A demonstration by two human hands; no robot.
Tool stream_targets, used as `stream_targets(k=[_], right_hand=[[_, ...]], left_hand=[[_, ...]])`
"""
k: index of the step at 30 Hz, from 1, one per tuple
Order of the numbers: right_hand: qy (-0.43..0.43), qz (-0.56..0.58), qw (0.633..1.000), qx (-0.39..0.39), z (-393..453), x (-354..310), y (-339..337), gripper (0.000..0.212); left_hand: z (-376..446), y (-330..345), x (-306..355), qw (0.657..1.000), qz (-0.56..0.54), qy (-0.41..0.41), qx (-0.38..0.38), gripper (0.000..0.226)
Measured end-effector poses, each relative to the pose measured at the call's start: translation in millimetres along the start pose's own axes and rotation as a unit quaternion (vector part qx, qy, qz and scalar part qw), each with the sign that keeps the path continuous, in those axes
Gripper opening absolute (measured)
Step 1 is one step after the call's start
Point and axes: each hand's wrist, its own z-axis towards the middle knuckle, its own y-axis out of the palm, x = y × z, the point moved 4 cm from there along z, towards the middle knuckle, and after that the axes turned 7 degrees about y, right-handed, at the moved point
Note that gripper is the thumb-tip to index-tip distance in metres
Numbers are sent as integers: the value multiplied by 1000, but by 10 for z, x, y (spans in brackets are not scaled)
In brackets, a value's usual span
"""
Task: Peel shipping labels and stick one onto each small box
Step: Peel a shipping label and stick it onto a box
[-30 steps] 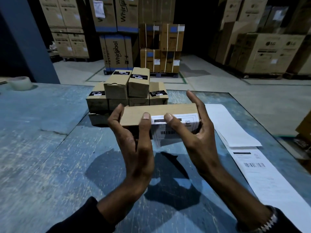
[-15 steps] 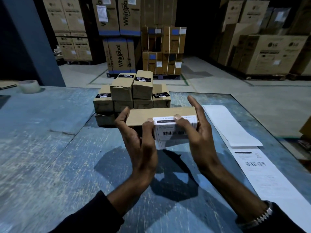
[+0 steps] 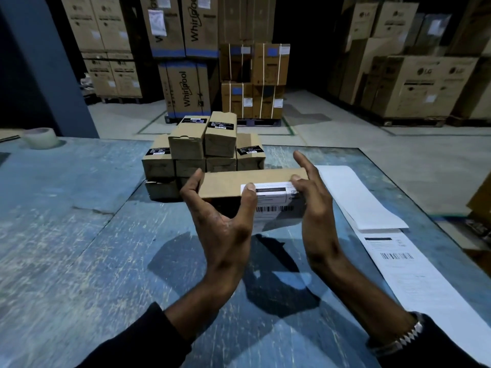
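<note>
Both hands are grasping the small box [image 3: 233,183]: left grip [image 3: 220,216] and right grip [image 3: 313,203] at its ends; it is probably handling light and stiff; thumbs are pressing the label [image 3: 273,200].

One head-worn wide-angle view, forward and down, close over the blue table [image 3: 79,235], warehouse floor beyond.

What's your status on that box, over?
Left hand and right hand both grip the small box above the table. Thumbs press the shipping label, folded over its edge. Nothing in the way.
</note>
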Motion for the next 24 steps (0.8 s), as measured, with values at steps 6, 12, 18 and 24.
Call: stream_targets(k=[6, 12, 18, 24], right_hand=[[27, 5, 1000, 4, -24, -36, 18, 62], [19, -14, 1000, -13, -11, 11, -12, 65], [76, 48, 996, 3, -35, 198, 45, 64], [52, 14, 998, -15, -31, 180, 61, 71]], left_hand=[[-7, 7, 9, 1000, 8, -4, -1, 83], [-18, -16, 0, 1000, 10, -5, -12, 84], [-36, -70, -33, 999, -14, -31, 4, 70], [32, -86, -105, 1000, 16, -25, -1, 67]])
